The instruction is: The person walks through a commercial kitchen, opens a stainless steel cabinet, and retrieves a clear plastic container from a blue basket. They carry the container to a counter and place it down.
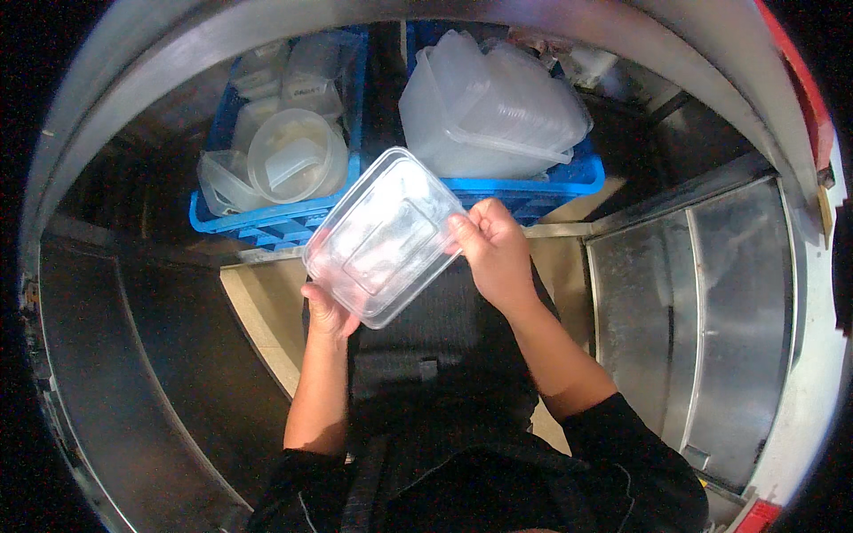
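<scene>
Between both hands is a clear rectangular plastic container lid or shallow container [390, 240], tilted diagonally; which of the two it is, I cannot tell. My right hand [490, 246] grips its right edge with the thumb on top. At its lower left corner, my left hand [326, 310] supports it, fingers partly behind the clear plastic. Beyond it, a blue plastic crate [280, 223] on the left holds a round translucent tub [293, 156] and several rectangular containers. Another blue crate [566, 183] on the right carries a large translucent bin [480, 153] filled with stacked clear plastic pieces.
Metal cabinet panels stand on the left [180, 346] and right [640, 313]. A metal rim curves across the top of the view. A beige floor [266, 306] shows below the crates. Plastic-wrapped items [590, 66] lie behind the large bin.
</scene>
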Demonstrator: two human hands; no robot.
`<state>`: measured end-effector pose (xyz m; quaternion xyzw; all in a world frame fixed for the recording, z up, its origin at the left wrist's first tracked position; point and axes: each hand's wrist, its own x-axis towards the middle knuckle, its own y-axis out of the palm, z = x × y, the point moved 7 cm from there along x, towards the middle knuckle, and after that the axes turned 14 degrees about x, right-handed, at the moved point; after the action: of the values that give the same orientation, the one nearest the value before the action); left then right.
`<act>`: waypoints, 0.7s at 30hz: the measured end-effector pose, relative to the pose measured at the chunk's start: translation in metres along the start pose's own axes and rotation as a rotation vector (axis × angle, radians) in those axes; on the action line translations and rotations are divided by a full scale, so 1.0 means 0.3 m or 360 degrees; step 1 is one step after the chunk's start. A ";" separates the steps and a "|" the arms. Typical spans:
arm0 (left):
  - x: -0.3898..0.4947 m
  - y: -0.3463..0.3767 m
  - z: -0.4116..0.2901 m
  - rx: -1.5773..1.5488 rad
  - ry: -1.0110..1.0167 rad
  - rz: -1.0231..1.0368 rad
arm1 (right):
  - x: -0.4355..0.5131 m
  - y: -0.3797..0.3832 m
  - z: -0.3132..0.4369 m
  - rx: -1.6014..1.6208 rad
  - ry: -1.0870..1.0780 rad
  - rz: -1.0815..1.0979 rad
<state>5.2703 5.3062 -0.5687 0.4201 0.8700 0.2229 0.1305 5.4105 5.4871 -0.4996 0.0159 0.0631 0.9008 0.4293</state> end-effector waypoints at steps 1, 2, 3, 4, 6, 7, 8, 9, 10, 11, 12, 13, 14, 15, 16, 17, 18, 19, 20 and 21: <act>0.001 0.004 0.008 -0.0184 -0.0019 0.0021 | 0.002 0.002 0.001 0.0192 0.0022 -0.0013; 0.003 0.001 0.024 -0.0221 -0.0097 0.0000 | 0.002 0.007 0.011 0.0143 0.0016 0.0003; 0.005 0.000 0.036 -0.0296 -0.0160 -0.0002 | 0.000 0.015 0.029 0.0092 0.0006 0.0024; 0.008 0.002 0.046 -0.0377 -0.0210 0.0033 | -0.002 0.019 0.046 0.0016 0.0034 0.0023; 0.021 -0.003 0.044 -0.0502 -0.0192 0.0075 | -0.008 0.034 0.089 -0.0196 0.0151 0.0121; 0.029 -0.008 0.037 -0.0535 -0.0141 0.0092 | -0.008 0.035 0.117 -0.0313 0.0213 0.0178; 0.036 -0.011 0.028 -0.0581 -0.0090 0.0123 | 0.003 0.010 0.166 -0.0246 0.0143 0.0043; 0.043 -0.036 0.022 -0.0504 -0.0031 0.0009 | 0.020 -0.018 0.215 -0.0180 0.0062 -0.0075; 0.048 -0.056 0.015 -0.0442 0.0026 -0.0089 | 0.040 -0.054 0.250 -0.0137 0.0055 -0.0225; 0.049 -0.074 0.009 -0.0380 0.0080 -0.0186 | 0.074 -0.092 0.326 -0.0136 -0.0228 -0.0298; 0.048 -0.090 0.001 -0.0335 0.0141 -0.0279 | 0.122 -0.126 0.398 -0.0127 -0.0534 -0.0322; 0.049 -0.093 0.003 -0.0319 0.0136 -0.0298 | 0.180 -0.160 0.424 -0.0164 -0.0648 -0.0436; 0.049 -0.089 0.008 -0.0302 0.0106 -0.0287 | 0.234 -0.173 0.472 -0.0170 -0.0954 -0.0383; 0.049 -0.085 0.011 -0.0300 0.0090 -0.0277 | 0.304 -0.195 0.505 -0.0583 -0.1070 -0.0594; 0.049 -0.078 0.015 -0.0310 0.0076 -0.0262 | 0.341 -0.191 0.542 -0.1044 -0.1277 -0.0632; 0.048 -0.073 0.020 -0.0294 0.0058 -0.0254 | 0.367 -0.186 0.577 -0.1494 -0.1502 -0.0737; 0.048 -0.067 0.024 -0.0288 0.0042 -0.0244 | 0.382 -0.160 0.599 -0.1993 -0.1715 -0.0745; 0.047 -0.062 0.028 -0.0282 0.0025 -0.0240 | 0.410 -0.127 0.598 -0.2326 -0.1816 -0.0772; 0.047 -0.057 0.033 -0.0287 0.0009 -0.0232 | 0.417 -0.099 0.598 -0.2401 -0.1911 -0.0663; 0.047 -0.052 0.036 -0.0287 -0.0004 -0.0223 | 0.427 -0.070 0.595 -0.2300 -0.1909 -0.0597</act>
<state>5.2555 5.3118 -0.5863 0.3451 0.8735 0.2900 0.1842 5.3607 5.6172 -0.3287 0.1955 -0.7370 0.4805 0.4334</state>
